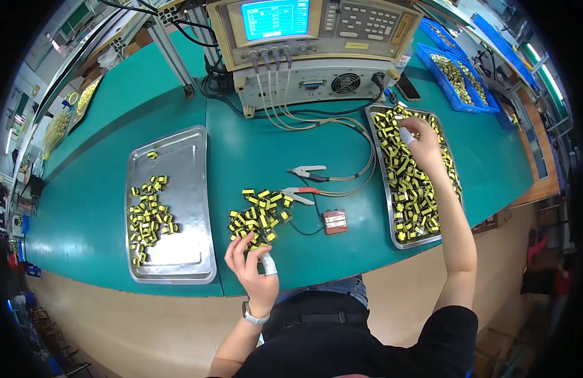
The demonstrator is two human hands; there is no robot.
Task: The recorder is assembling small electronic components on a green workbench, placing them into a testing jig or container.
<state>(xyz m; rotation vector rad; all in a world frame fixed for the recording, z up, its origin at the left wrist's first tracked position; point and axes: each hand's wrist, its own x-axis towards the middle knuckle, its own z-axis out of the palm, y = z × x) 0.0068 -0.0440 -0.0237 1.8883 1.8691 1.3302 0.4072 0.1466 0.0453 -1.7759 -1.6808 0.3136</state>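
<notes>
Small yellow-and-black transformers lie in a loose pile (260, 214) on the green bench in front of me. At its near edge is my left hand (253, 277), fingers bent but apart and touching the closest pieces; a white cover sits on one digit. My right hand (424, 148) reaches over the right metal tray (393, 234), filled with many more such transformers (408, 189). Its fingers curl down and together at the tray's far part, one with a white cover. What they pinch, if anything, is hidden.
On the left, another metal tray (184, 252) holds a smaller group of transformers (150, 217). Clip leads (307, 170) run from a bench test instrument (310, 31) at the back. A small red-and-silver block (335, 222) lies mid-bench. Blue bins (455, 79) and a phone (407, 87) are back right.
</notes>
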